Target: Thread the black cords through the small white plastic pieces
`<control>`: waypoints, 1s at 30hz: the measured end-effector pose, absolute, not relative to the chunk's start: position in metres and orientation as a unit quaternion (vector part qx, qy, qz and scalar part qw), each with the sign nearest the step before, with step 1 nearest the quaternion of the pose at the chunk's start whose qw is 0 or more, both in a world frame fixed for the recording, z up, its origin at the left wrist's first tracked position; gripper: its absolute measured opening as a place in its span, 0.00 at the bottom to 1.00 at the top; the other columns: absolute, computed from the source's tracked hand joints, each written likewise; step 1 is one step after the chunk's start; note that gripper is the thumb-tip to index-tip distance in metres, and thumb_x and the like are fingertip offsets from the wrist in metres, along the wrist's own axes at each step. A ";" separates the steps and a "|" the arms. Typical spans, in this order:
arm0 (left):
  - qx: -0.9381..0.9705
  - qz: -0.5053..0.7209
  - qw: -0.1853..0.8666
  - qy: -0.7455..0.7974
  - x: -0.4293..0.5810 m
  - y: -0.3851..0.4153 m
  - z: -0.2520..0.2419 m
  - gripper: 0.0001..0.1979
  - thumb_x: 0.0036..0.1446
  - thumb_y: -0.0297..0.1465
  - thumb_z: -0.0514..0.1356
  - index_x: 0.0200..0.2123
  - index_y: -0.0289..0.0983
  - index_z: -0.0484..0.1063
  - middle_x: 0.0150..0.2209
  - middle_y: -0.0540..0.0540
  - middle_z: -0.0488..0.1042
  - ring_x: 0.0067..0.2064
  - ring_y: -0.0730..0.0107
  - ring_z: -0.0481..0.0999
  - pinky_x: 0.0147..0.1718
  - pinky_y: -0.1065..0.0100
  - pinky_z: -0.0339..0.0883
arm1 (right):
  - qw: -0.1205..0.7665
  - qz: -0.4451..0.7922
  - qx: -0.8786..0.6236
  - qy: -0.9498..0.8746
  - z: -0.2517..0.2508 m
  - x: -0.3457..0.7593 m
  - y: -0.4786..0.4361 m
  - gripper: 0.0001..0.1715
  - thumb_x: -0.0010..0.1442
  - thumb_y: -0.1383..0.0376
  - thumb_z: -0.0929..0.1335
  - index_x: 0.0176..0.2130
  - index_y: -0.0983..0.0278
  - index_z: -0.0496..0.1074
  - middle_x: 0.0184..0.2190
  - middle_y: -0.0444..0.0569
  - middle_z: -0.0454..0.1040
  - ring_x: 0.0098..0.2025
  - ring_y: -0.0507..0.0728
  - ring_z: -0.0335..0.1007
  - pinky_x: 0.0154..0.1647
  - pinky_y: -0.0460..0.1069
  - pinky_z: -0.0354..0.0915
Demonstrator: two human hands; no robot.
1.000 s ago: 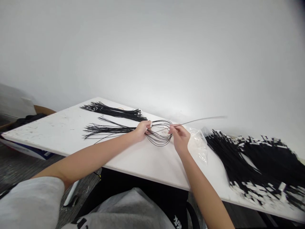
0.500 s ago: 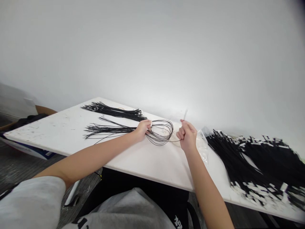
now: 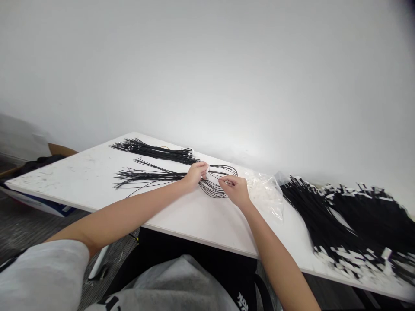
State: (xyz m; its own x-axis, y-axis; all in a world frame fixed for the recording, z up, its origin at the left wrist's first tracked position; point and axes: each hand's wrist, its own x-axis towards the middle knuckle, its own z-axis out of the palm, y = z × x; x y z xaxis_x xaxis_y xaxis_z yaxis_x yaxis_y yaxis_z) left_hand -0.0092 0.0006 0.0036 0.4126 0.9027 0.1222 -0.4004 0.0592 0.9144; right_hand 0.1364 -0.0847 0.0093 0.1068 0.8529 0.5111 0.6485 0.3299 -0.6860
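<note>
Sleeve: a grey sleeve (image 3: 42, 272) is seen at the lower left, nearest the camera.
Desk: a white desk (image 3: 181, 220), scuffed at its left end, is taken up by the things listed below.
Right hand: the right hand (image 3: 234, 190) is laid at the near side of the loops. Its fingers (image 3: 224, 181) are pressed together, thumb to forefinger, and a thin black strand appears to be pinched there, though this cannot be told for certain.
Left hand: the left hand (image 3: 196, 172) is closed over the neck of the bundle. Its fingers (image 3: 203, 166) are pinched on the strands at a small white piece (image 3: 206, 172).
Looped bundle: a looped bundle (image 3: 216, 186) of thin black strands is held between both hands, flat on the desk near its middle. The loops are curved to the right and the loose tails (image 3: 142, 176) are fanned out to the left.
Plastic bag: a clear plastic bag (image 3: 266, 195) is left just beside the right hand.
Heap: a large heap (image 3: 350, 224) of black strands with white tags is piled at the right end, well apart from the hands.
Far bundle: a second bundle (image 3: 152, 151) is laid straight along the far edge, behind the tails.
Box: a cardboard box (image 3: 60, 150) is glimpsed beyond the desk's left end.
Progress: from the layout, one bundle is judged done and one is in hand. The heap looks untouched, so most of the work is judged to be left.
</note>
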 end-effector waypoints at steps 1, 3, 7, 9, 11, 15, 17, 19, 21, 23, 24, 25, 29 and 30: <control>0.497 0.479 0.679 0.250 -0.009 0.002 0.002 0.12 0.45 0.30 0.59 0.17 0.34 0.59 0.15 0.56 0.48 0.17 0.83 0.50 0.17 0.76 0.46 | 0.479 0.101 -0.568 -0.662 0.010 0.136 -0.085 0.09 0.50 0.62 0.66 0.24 0.63 0.74 0.13 0.37 0.46 0.17 0.46 0.40 0.19 0.44 0.45; 0.505 0.479 0.675 0.243 -0.009 0.004 0.000 0.12 0.45 0.30 0.59 0.17 0.34 0.59 0.15 0.56 0.48 0.17 0.83 0.50 0.17 0.76 0.46 | 0.477 0.094 -0.567 -0.665 0.009 0.137 -0.085 0.10 0.50 0.62 0.65 0.24 0.63 0.73 0.13 0.37 0.46 0.17 0.46 0.40 0.19 0.44 0.45; 0.513 0.478 0.671 0.242 -0.009 0.006 -0.001 0.11 0.45 0.31 0.59 0.17 0.34 0.60 0.15 0.56 0.48 0.18 0.82 0.50 0.18 0.75 0.46 | 0.466 0.067 -0.563 -0.679 0.008 0.137 -0.084 0.10 0.51 0.63 0.65 0.24 0.63 0.73 0.13 0.37 0.45 0.17 0.46 0.40 0.19 0.44 0.45; 0.517 0.477 0.666 0.246 -0.009 0.006 -0.001 0.11 0.45 0.31 0.59 0.18 0.34 0.61 0.15 0.55 0.48 0.18 0.81 0.50 0.18 0.75 0.47 | 0.460 0.034 -0.553 -0.693 0.007 0.138 -0.084 0.10 0.52 0.64 0.64 0.24 0.63 0.73 0.13 0.37 0.47 0.17 0.46 0.41 0.19 0.44 0.46; 0.521 0.478 0.662 0.249 -0.009 0.005 0.000 0.11 0.45 0.31 0.59 0.18 0.34 0.61 0.16 0.55 0.49 0.18 0.81 0.51 0.18 0.75 0.47 | 0.447 -0.009 -0.535 -0.717 0.007 0.138 -0.084 0.11 0.53 0.64 0.63 0.25 0.63 0.73 0.13 0.38 0.52 0.17 0.46 0.44 0.20 0.44 0.48; 0.523 0.481 0.655 0.259 -0.008 0.004 0.001 0.10 0.45 0.31 0.59 0.18 0.34 0.61 0.16 0.55 0.50 0.19 0.81 0.51 0.19 0.75 0.48 | 0.402 -0.087 -0.509 -0.756 0.007 0.137 -0.085 0.14 0.55 0.67 0.61 0.22 0.63 0.71 0.15 0.41 0.61 0.18 0.47 0.51 0.22 0.43 0.50; 0.526 0.480 0.650 0.266 -0.008 0.003 0.002 0.10 0.45 0.31 0.59 0.18 0.34 0.62 0.15 0.55 0.50 0.19 0.80 0.51 0.19 0.74 0.48 | 0.386 -0.117 -0.506 -0.763 0.007 0.136 -0.085 0.15 0.55 0.68 0.61 0.21 0.63 0.69 0.16 0.42 0.62 0.19 0.47 0.53 0.22 0.43 0.50; 0.532 0.478 0.644 0.272 -0.008 0.003 0.002 0.10 0.45 0.32 0.58 0.18 0.34 0.62 0.15 0.55 0.50 0.19 0.80 0.52 0.19 0.74 0.48 | 0.375 -0.145 -0.504 -0.765 0.006 0.136 -0.085 0.15 0.56 0.68 0.60 0.21 0.64 0.69 0.16 0.42 0.63 0.19 0.47 0.55 0.22 0.43 0.50; 0.540 0.478 0.634 0.278 -0.008 0.003 0.002 0.10 0.45 0.32 0.58 0.18 0.34 0.63 0.15 0.55 0.51 0.19 0.80 0.53 0.19 0.74 0.49 | 0.364 -0.171 -0.502 -0.766 0.006 0.135 -0.085 0.15 0.56 0.69 0.60 0.22 0.64 0.69 0.16 0.42 0.64 0.20 0.47 0.56 0.22 0.43 0.50; 0.546 0.479 0.628 0.281 -0.008 0.003 0.002 0.10 0.45 0.33 0.58 0.18 0.34 0.63 0.14 0.55 0.52 0.19 0.79 0.54 0.20 0.73 0.49 | 0.355 -0.191 -0.500 -0.766 0.005 0.135 -0.085 0.15 0.56 0.69 0.60 0.22 0.64 0.68 0.16 0.42 0.64 0.20 0.47 0.56 0.22 0.42 0.50; 0.547 0.479 0.627 0.281 -0.008 0.004 0.001 0.11 0.45 0.33 0.58 0.18 0.34 0.62 0.14 0.55 0.52 0.18 0.79 0.54 0.20 0.73 0.49 | 0.353 -0.199 -0.499 -0.766 0.005 0.135 -0.085 0.14 0.56 0.70 0.60 0.22 0.64 0.68 0.16 0.42 0.64 0.20 0.47 0.57 0.22 0.42 0.50; 0.547 0.479 0.627 0.281 -0.008 0.005 0.000 0.11 0.45 0.34 0.59 0.18 0.35 0.62 0.14 0.55 0.52 0.18 0.79 0.54 0.19 0.73 0.49 | 0.354 -0.207 -0.497 -0.765 0.005 0.135 -0.085 0.14 0.56 0.70 0.60 0.22 0.64 0.68 0.16 0.42 0.64 0.20 0.47 0.57 0.21 0.42 0.50; 0.548 0.475 0.632 0.274 -0.007 0.006 -0.002 0.12 0.45 0.34 0.59 0.18 0.35 0.62 0.15 0.55 0.52 0.19 0.80 0.53 0.19 0.73 0.48 | 0.367 -0.227 -0.491 -0.757 0.003 0.136 -0.084 0.14 0.57 0.69 0.60 0.23 0.64 0.69 0.16 0.42 0.64 0.20 0.46 0.57 0.22 0.42 0.51; 0.550 0.473 0.632 0.272 -0.007 0.006 -0.002 0.12 0.45 0.34 0.59 0.18 0.34 0.62 0.15 0.55 0.52 0.19 0.80 0.52 0.19 0.73 0.49 | 0.372 -0.231 -0.489 -0.755 0.003 0.137 -0.083 0.14 0.58 0.68 0.60 0.24 0.64 0.70 0.16 0.42 0.65 0.20 0.46 0.57 0.22 0.42 0.51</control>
State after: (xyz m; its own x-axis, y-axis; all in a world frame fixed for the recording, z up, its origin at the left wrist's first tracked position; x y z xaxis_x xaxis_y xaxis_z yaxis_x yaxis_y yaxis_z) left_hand -0.0073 0.0061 -0.0018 0.4035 0.8978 0.1762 -0.2994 -0.0524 0.9527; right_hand 0.1366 -0.0833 0.0026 -0.2455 0.5661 0.7870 0.9097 0.4150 -0.0147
